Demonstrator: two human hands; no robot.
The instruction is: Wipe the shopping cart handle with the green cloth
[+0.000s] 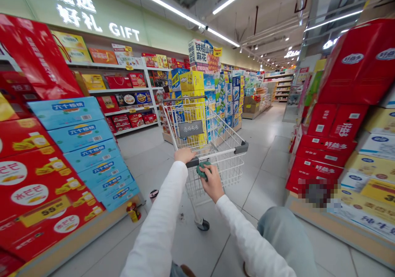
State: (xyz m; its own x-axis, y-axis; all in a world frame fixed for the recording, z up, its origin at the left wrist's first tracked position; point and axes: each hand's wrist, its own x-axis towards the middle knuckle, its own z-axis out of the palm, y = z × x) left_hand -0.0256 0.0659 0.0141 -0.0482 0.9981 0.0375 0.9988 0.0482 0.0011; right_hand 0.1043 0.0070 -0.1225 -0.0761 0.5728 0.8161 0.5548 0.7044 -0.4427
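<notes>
A wire shopping cart point(224, 155) stands right in front of me, with a grey panel point(190, 128) at its far end and black corner pieces. My left hand point(184, 155) is closed over the cart's near left rim, beside a black corner piece point(193, 162). In my right hand point(212, 181) is a bunched dark green cloth point(203, 170), pressed against the near edge of the cart just right of that corner. The fingertips of my left hand are partly hidden behind the rim. Below the basket a caster wheel point(203, 225) rests on the floor.
Light blue boxes point(92, 149) and red boxes point(46, 178) are stacked on the left. A small bottle point(133, 212) and a can point(153, 195) stand on the floor near them. Red cartons point(324, 158) rise on the right. Behind the cart are yellow boxes point(193, 84) and gift shelves point(123, 90).
</notes>
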